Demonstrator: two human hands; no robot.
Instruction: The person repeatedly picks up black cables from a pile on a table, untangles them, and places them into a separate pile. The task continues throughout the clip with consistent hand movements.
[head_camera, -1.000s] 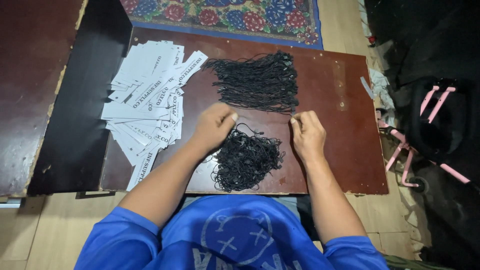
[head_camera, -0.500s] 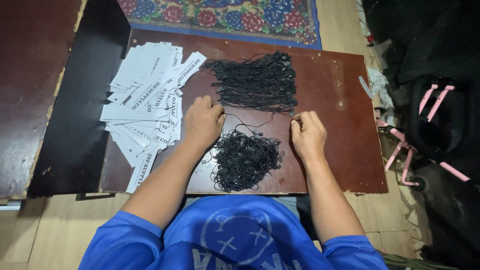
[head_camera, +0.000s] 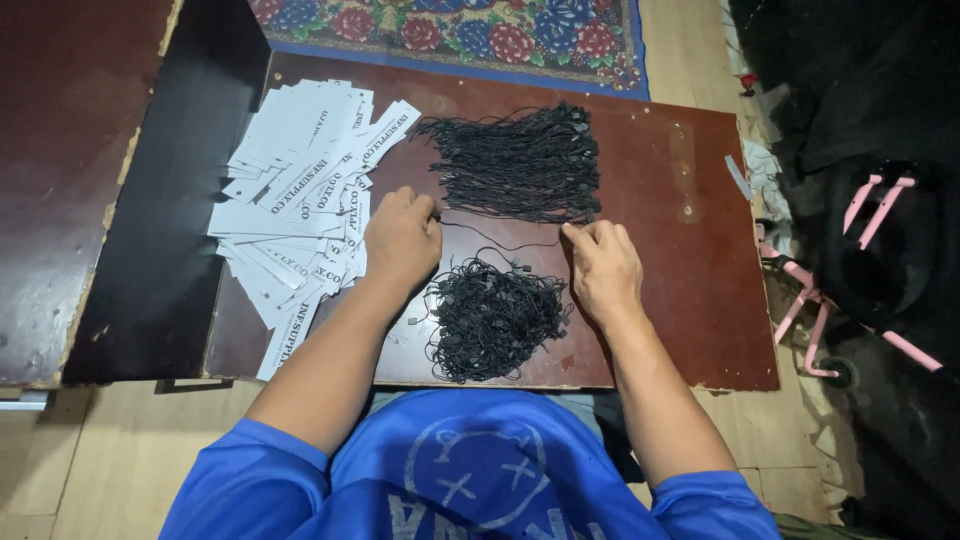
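Between the two hands: a single thin black cord (head_camera: 500, 243) runs across the board, one end at each hand's fingertips.
Left fingers: curled together, thumb and forefinger tips (head_camera: 428, 210) closed at the cord's left end.
Right fingers: bent and close together, tips (head_camera: 575, 232) pressed at the cord's right end; whether they pinch it or only pin it to the wood cannot be told.
Left hand (head_camera: 402, 238): knuckles up, palm down, lying at the 3 o'clock edge of the paper tags.
Right hand (head_camera: 602, 268): knuckles up, at 3 o'clock from the tangled pile and just beside it.
Forearms: both bare, reaching from blue short sleeves at 6 o'clock and angling inward towards the middle of the board.
Tangled pile (head_camera: 492, 318): loose black cords with small tabs, heaped between the wrists.
Straight bundle (head_camera: 520, 165): black cords laid side by side, at 12 o'clock from the hands.
Paper tags (head_camera: 295, 190): white printed strips fanned in an untidy spread at 9 o'clock.
Surface: reddish-brown board (head_camera: 680, 200), worn along its edges, resting low over a pale wooden floor.
Room: floral rug (head_camera: 450, 30) at 12 o'clock; black bag with pink frame (head_camera: 870, 250) at 3 o'clock.
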